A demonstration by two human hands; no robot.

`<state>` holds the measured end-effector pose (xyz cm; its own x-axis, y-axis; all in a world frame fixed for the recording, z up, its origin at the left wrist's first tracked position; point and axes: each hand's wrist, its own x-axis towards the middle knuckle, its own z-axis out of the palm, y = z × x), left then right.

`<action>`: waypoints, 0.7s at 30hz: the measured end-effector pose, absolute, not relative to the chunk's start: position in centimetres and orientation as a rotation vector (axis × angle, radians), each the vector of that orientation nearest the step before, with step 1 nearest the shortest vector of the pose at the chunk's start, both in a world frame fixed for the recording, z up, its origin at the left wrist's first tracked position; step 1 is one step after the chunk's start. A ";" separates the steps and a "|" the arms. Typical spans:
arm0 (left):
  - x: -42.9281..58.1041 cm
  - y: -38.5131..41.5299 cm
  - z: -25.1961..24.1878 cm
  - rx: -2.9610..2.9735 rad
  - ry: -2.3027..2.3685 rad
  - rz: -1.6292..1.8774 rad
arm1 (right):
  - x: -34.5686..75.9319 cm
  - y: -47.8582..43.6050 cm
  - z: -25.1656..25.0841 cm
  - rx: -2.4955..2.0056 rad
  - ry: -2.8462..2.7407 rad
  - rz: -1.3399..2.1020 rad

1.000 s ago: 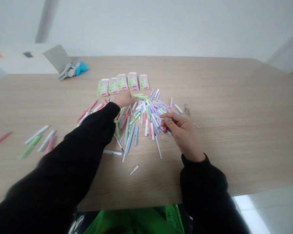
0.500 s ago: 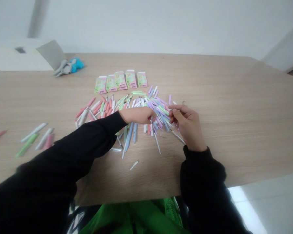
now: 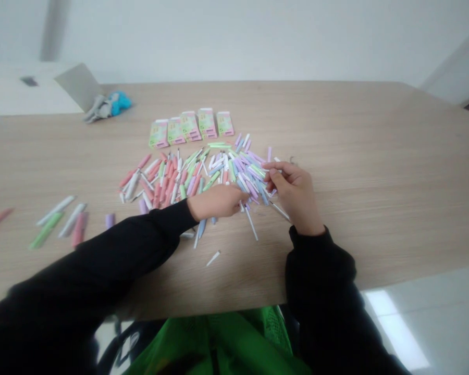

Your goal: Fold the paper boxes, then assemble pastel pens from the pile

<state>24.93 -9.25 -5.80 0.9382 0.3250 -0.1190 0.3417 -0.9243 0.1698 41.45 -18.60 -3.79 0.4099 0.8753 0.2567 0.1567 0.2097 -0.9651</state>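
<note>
A wide heap of pen parts (image 3: pixel 168 182) in pink, green, white, purple and blue lies on the table, with thin refills among them. My left hand (image 3: pixel 223 201) reaches across the heap, its fingers closed at the purple and blue pieces (image 3: pixel 248 182); whatever they grip is hidden. At the right edge of the heap, my right hand (image 3: pixel 295 194) has thumb and forefinger pinched together, and anything between them is too small to make out. A white refill (image 3: pixel 251 225) sticks out of the heap below my left hand. Closer to me lies a small white tapered piece (image 3: pixel 213 258).
Several small green-and-pink boxes (image 3: pixel 187 126) stand in a row behind the heap. To the left lie a green pen (image 3: pixel 47 230), a pink pen (image 3: pixel 78 229) and white ones. A white carton (image 3: pixel 39 88) and a grey-and-blue cloth bundle (image 3: pixel 109 105) sit at the back left.
My left hand has moved slightly down and left over the heap. My right hand keeps its pinch at the heap's edge. The whole view has shifted a little.
</note>
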 end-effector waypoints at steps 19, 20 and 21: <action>25.4 -9.3 -6.0 2.706 1.184 -0.171 | 41.5 -18.3 -4.1 -1.301 -1.070 0.660; 25.5 -9.1 -6.0 2.682 1.198 -0.158 | 41.5 -18.3 -4.1 -1.312 -1.064 0.669; 25.6 -8.8 -5.9 2.654 1.206 -0.145 | 41.4 -18.2 -4.1 -1.325 -1.056 0.675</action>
